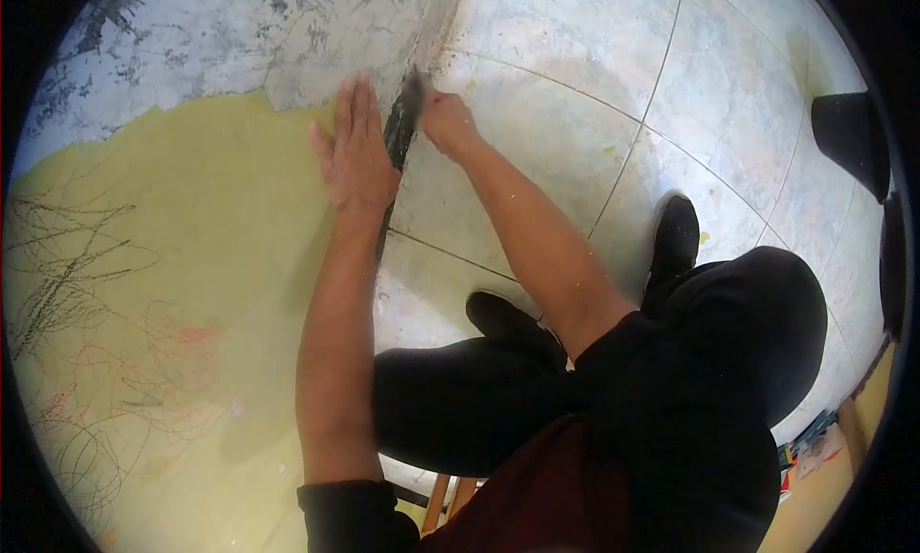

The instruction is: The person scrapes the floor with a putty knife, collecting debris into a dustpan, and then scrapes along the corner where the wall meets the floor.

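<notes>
My left hand lies flat against the yellow-green painted wall, its fingers stretched out just below the edge of a bare, grey, mottled patch. My right hand is closed beside the corner where wall meets floor. It grips a dark, motion-blurred tool that looks like a scraper, its end against the dark strip along the wall's foot. The scraper's handle is hidden in my fingers.
Pale floor tiles with small specks of debris stretch to the right. A black bucket-like container stands at the far right. Below it lie small packaged items. Wooden slats show beneath me. Crayon-like scribbles mark the wall.
</notes>
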A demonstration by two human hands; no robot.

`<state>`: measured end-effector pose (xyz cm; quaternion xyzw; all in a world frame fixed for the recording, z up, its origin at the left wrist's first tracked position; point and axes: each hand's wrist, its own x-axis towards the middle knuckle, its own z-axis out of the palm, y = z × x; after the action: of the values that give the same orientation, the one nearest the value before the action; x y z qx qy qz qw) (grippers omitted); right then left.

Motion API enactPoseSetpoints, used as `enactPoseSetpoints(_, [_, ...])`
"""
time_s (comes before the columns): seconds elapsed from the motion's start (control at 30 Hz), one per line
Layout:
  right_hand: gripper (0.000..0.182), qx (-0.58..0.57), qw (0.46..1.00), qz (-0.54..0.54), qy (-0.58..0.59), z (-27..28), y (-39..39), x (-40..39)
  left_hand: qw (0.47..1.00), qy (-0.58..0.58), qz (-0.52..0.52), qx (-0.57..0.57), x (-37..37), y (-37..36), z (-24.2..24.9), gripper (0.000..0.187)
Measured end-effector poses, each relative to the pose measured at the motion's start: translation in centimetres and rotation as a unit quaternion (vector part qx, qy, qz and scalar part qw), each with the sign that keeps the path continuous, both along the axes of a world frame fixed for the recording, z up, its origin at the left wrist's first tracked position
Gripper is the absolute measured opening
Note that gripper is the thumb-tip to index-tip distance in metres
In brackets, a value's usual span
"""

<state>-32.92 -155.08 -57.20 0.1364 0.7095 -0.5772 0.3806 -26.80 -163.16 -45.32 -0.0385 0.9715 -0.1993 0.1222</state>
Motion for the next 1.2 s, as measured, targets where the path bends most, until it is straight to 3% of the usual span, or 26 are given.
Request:
enactPoseSetpoints(0.07, [0.037, 0.007, 1.000, 0.000, -0.001, -0.7, -1.2, 1.3, 1.000, 0.001, 0.002, -0.015, -0.4, 0.0, -0.1, 0.094])
enactPoseSetpoints(0.17, [0.036, 0.026, 0.992, -0.048, 0.112, -2.0, -2.5, 3.8, 1.000, 0.013, 0.008, -0.019, -0.6, -0.4, -0.8, 0.094])
enactPoseSetpoints(0.23, [0.036, 0.064, 0.985, 0.067, 0.146, -1.0, -0.3, 0.9, 1.000, -0.006, 0.015, -0.013, -1.0, 0.1, 0.2, 0.094])
enactPoseSetpoints(0.27, [0.035, -0.007, 0.999, 0.036, 0.015, 0.5, 0.9, -0.8, 0.999, -0.023, 0.021, -0.007, -0.5, 0.3, 0.5, 0.094])
enactPoseSetpoints(0.37, [0.035, 0.023, 0.998, 0.051, 0.026, 0.6, -0.5, 1.5, 1.000, 0.003, 0.004, -0.026, -0.4, -0.2, -0.7, 0.094])
enactPoseSetpoints(0.4, [0.036, 0.046, 0.993, 0.017, 0.105, 1.3, -0.8, 3.2, 1.000, 0.012, -0.002, -0.026, -1.2, -0.2, -0.7, 0.094])
enactPoseSetpoints(0.43, [0.036, 0.047, 0.993, 0.012, 0.107, 1.1, -0.7, 2.6, 0.999, 0.014, 0.004, -0.030, -1.3, 0.0, -0.8, 0.094])
enactPoseSetpoints(0.57, [0.039, 0.010, 0.996, 0.074, 0.045, 0.9, 0.9, 1.8, 0.999, -0.025, 0.019, -0.017, -0.7, 0.2, 0.1, 0.093])
enactPoseSetpoints(0.63, [0.039, -0.030, 0.999, 0.039, -0.017, 1.1, 0.9, 1.4, 0.999, -0.031, 0.025, -0.003, -0.6, 0.2, 0.3, 0.095])
enactPoseSetpoints(0.7, [0.042, -0.004, 0.999, 0.027, 0.037, -5.8, -2.2, 2.3, 0.999, -0.028, 0.027, 0.007, -0.9, 0.4, 0.7, 0.097])
enactPoseSetpoints(0.73, [0.040, 0.038, 0.983, 0.057, 0.170, -9.1, -3.3, 2.0, 0.999, -0.031, 0.025, -0.005, -1.0, 0.4, 0.8, 0.099])
enactPoseSetpoints(0.8, [0.036, 0.027, 0.986, 0.094, 0.136, -12.1, -4.9, -2.3, 0.999, -0.038, 0.025, -0.020, -0.6, 0.2, 0.8, 0.101])
enactPoseSetpoints(0.83, [0.033, -0.026, 0.994, 0.099, -0.030, -11.7, -5.2, -4.3, 0.999, -0.026, 0.006, -0.017, -0.4, -0.1, 0.9, 0.102])
enactPoseSetpoints(0.87, [0.034, -0.020, 0.981, 0.171, 0.083, -11.6, -3.9, -3.1, 1.000, -0.016, -0.012, -0.011, 0.1, -0.1, 1.1, 0.103])
enactPoseSetpoints(0.93, [0.035, 0.042, 0.972, 0.119, 0.198, -5.7, -1.6, 0.1, 1.000, -0.001, -0.015, -0.015, 0.1, -0.5, 0.5, 0.102])
enactPoseSetpoints(0.97, [0.035, 0.089, 0.980, -0.003, 0.178, -3.0, -1.8, 2.7, 1.000, -0.002, -0.014, -0.020, 0.0, -0.6, 0.2, 0.100])
enactPoseSetpoints(1.07, [0.037, 0.043, 0.985, -0.037, 0.163, -1.2, -1.8, 3.9, 0.999, -0.047, 0.024, -0.006, -0.6, 0.6, 1.7, 0.099])
enactPoseSetpoints(1.1, [0.037, 0.042, 0.987, -0.033, 0.153, -0.3, -1.0, 2.9, 0.998, -0.057, 0.027, -0.007, -0.1, 0.4, 1.4, 0.099])
enactPoseSetpoints(1.17, [0.038, -0.023, 0.997, 0.036, -0.067, 1.2, 1.1, -1.6, 1.000, -0.012, -0.010, -0.019, 0.1, -0.1, 1.0, 0.097])
enactPoseSetpoints(1.2, [0.038, 0.010, 0.992, 0.121, 0.019, 0.2, 0.8, -1.7, 1.000, -0.008, -0.013, -0.019, 0.0, 0.0, 1.1, 0.097])
